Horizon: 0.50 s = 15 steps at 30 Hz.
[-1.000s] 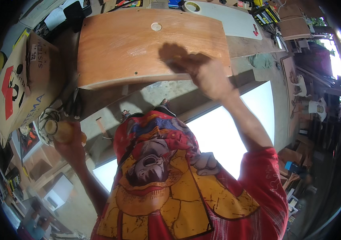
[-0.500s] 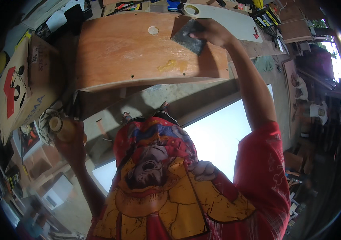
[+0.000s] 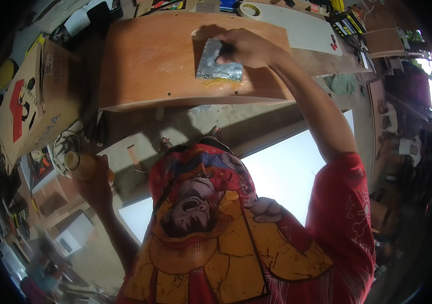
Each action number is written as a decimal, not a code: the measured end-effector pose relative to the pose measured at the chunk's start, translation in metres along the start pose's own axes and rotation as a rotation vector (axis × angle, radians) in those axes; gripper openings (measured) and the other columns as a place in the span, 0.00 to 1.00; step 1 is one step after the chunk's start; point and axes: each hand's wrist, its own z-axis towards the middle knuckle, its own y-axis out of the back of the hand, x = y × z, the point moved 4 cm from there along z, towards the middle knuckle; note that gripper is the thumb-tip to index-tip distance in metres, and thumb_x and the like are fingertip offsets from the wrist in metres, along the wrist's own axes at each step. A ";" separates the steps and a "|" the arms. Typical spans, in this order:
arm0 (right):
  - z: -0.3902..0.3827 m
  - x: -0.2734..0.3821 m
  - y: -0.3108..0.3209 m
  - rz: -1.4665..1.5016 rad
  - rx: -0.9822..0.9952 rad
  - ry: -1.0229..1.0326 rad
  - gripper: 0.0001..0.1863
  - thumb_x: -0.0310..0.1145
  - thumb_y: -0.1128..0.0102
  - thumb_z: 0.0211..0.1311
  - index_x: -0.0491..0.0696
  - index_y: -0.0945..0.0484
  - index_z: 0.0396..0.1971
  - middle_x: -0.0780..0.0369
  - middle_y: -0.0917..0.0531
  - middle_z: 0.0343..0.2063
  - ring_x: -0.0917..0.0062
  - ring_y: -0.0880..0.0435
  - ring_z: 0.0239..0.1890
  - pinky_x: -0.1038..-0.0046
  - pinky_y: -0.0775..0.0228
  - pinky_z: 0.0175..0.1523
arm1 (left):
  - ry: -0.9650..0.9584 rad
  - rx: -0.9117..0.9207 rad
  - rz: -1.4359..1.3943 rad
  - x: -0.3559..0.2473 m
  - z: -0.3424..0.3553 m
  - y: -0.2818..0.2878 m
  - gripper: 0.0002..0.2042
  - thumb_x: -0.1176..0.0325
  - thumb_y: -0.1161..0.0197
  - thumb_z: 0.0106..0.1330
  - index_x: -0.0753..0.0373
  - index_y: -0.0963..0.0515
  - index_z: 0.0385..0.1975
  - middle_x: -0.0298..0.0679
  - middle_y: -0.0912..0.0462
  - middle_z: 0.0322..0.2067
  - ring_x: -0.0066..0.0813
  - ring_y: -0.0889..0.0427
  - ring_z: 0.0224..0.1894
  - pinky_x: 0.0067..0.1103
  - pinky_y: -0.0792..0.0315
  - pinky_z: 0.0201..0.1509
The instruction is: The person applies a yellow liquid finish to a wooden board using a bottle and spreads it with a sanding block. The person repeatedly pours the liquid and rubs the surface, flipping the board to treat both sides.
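Observation:
My right hand point(image 3: 249, 48) grips a thin, flat grey metal scraper blade point(image 3: 211, 67), fingers and thumb pinched on its upper part. The blade's lower edge meets a wet yellowish patch point(image 3: 222, 83) on a reddish-brown wooden panel point(image 3: 142, 58). Small dark screw holes run along the panel's near edge, and a round pale spot at its upper middle is partly covered by shadow. Low on the left, well apart from the panel, my left hand point(image 3: 94, 185) is wrapped around a tan, translucent-looking bottle point(image 3: 81, 164) with its round mouth facing up-left.
A cardboard box point(image 3: 38, 101) stands left of the panel. Behind the panel's right side lie a roll of tape point(image 3: 249, 10) and a long white board point(image 3: 297, 30). A bright white sheet point(image 3: 282, 172) lies below on the floor. Other people are at the far right and lower left.
My right hand has drawn the scraper leftward and nearer, from the panel's right part onto the yellowish patch. My left hand keeps hold of the bottle, almost unmoved.

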 end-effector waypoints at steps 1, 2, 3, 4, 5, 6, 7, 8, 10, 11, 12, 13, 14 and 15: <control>0.004 -0.004 0.002 0.007 0.035 -0.017 0.28 0.37 0.29 0.58 0.42 0.23 0.58 0.53 0.14 0.43 0.64 0.16 0.47 0.66 0.28 0.56 | -0.054 -0.011 0.002 -0.003 0.001 -0.003 0.18 0.68 0.23 0.58 0.64 0.22 0.45 0.37 0.17 0.39 0.24 0.18 0.40 0.23 0.24 0.47; 0.010 -0.006 0.005 0.016 0.064 -0.018 0.30 0.38 0.28 0.58 0.42 0.24 0.59 0.53 0.14 0.44 0.64 0.16 0.48 0.66 0.28 0.57 | -0.085 -0.040 0.023 -0.006 0.001 -0.006 0.17 0.68 0.24 0.58 0.64 0.22 0.45 0.36 0.17 0.39 0.24 0.18 0.40 0.23 0.24 0.46; 0.013 -0.010 0.008 0.031 0.113 -0.021 0.31 0.39 0.28 0.58 0.41 0.24 0.59 0.52 0.14 0.44 0.63 0.16 0.49 0.66 0.28 0.57 | -0.112 -0.072 0.061 -0.010 0.001 -0.007 0.17 0.69 0.24 0.59 0.64 0.21 0.44 0.36 0.17 0.38 0.23 0.18 0.39 0.22 0.24 0.46; 0.015 -0.014 0.012 0.032 0.109 -0.052 0.32 0.40 0.28 0.58 0.41 0.25 0.60 0.52 0.15 0.45 0.63 0.17 0.49 0.66 0.28 0.58 | -0.135 -0.056 0.017 -0.013 0.002 -0.010 0.16 0.69 0.24 0.59 0.64 0.21 0.44 0.36 0.17 0.38 0.23 0.18 0.39 0.22 0.24 0.46; 0.017 -0.017 0.016 0.037 0.128 -0.083 0.33 0.41 0.27 0.57 0.41 0.25 0.60 0.52 0.15 0.45 0.62 0.17 0.50 0.65 0.29 0.59 | -0.152 -0.047 -0.010 -0.016 0.002 -0.010 0.16 0.69 0.25 0.59 0.64 0.21 0.44 0.36 0.17 0.37 0.23 0.19 0.38 0.22 0.24 0.45; 0.017 -0.020 0.017 0.036 0.145 -0.134 0.33 0.41 0.27 0.57 0.41 0.25 0.60 0.52 0.15 0.46 0.61 0.17 0.50 0.65 0.29 0.59 | -0.192 -0.045 -0.031 -0.021 0.001 -0.009 0.15 0.70 0.25 0.59 0.64 0.21 0.43 0.36 0.17 0.37 0.23 0.19 0.38 0.21 0.24 0.45; 0.018 -0.020 0.018 0.022 0.138 -0.090 0.34 0.41 0.27 0.57 0.41 0.26 0.61 0.52 0.15 0.46 0.60 0.17 0.51 0.65 0.29 0.60 | -0.151 -0.021 -0.043 -0.022 0.002 -0.011 0.15 0.71 0.25 0.59 0.64 0.21 0.44 0.35 0.17 0.38 0.23 0.18 0.39 0.21 0.24 0.45; 0.018 -0.020 0.018 -0.001 0.128 -0.067 0.34 0.41 0.27 0.57 0.41 0.26 0.61 0.52 0.15 0.46 0.60 0.18 0.51 0.65 0.30 0.60 | -0.135 -0.006 -0.052 -0.023 0.003 -0.012 0.16 0.71 0.26 0.58 0.63 0.20 0.45 0.35 0.17 0.38 0.22 0.18 0.40 0.22 0.24 0.46; 0.015 -0.019 0.015 -0.024 0.091 -0.031 0.33 0.41 0.27 0.57 0.41 0.25 0.60 0.52 0.15 0.46 0.59 0.18 0.51 0.64 0.30 0.60 | -0.129 0.012 -0.040 -0.026 0.000 -0.013 0.15 0.72 0.26 0.58 0.63 0.20 0.44 0.34 0.17 0.38 0.22 0.18 0.40 0.22 0.24 0.46; 0.012 -0.018 0.012 -0.026 0.066 -0.014 0.32 0.40 0.27 0.56 0.42 0.25 0.59 0.52 0.14 0.45 0.60 0.18 0.50 0.64 0.30 0.59 | -0.137 0.010 -0.022 -0.027 -0.004 -0.013 0.14 0.71 0.25 0.59 0.63 0.20 0.43 0.34 0.17 0.37 0.22 0.18 0.39 0.22 0.24 0.45; 0.009 -0.015 0.008 -0.016 0.044 0.029 0.31 0.40 0.27 0.56 0.42 0.24 0.58 0.52 0.14 0.45 0.60 0.17 0.50 0.64 0.30 0.59 | -0.146 -0.003 0.004 -0.027 -0.008 -0.012 0.14 0.71 0.25 0.59 0.64 0.21 0.42 0.34 0.17 0.37 0.22 0.19 0.38 0.22 0.24 0.45; 0.006 -0.016 0.004 -0.026 0.054 -0.009 0.30 0.40 0.27 0.56 0.43 0.23 0.57 0.52 0.14 0.44 0.60 0.17 0.49 0.63 0.30 0.59 | -0.132 -0.005 -0.019 -0.026 -0.011 -0.012 0.13 0.71 0.25 0.60 0.64 0.20 0.42 0.34 0.17 0.36 0.22 0.19 0.38 0.21 0.24 0.44; 0.002 -0.015 -0.001 -0.025 0.064 -0.019 0.29 0.40 0.27 0.56 0.43 0.22 0.56 0.52 0.14 0.44 0.61 0.17 0.49 0.63 0.30 0.58 | -0.120 -0.020 -0.036 -0.024 -0.015 -0.013 0.12 0.72 0.26 0.60 0.64 0.20 0.41 0.34 0.17 0.36 0.22 0.19 0.37 0.21 0.24 0.44; -0.001 -0.014 -0.005 -0.024 0.077 -0.028 0.28 0.39 0.27 0.56 0.44 0.21 0.55 0.53 0.14 0.43 0.61 0.17 0.49 0.63 0.30 0.58 | -0.094 -0.045 -0.037 -0.020 -0.018 -0.012 0.12 0.72 0.26 0.60 0.63 0.20 0.41 0.33 0.17 0.36 0.22 0.19 0.37 0.21 0.24 0.43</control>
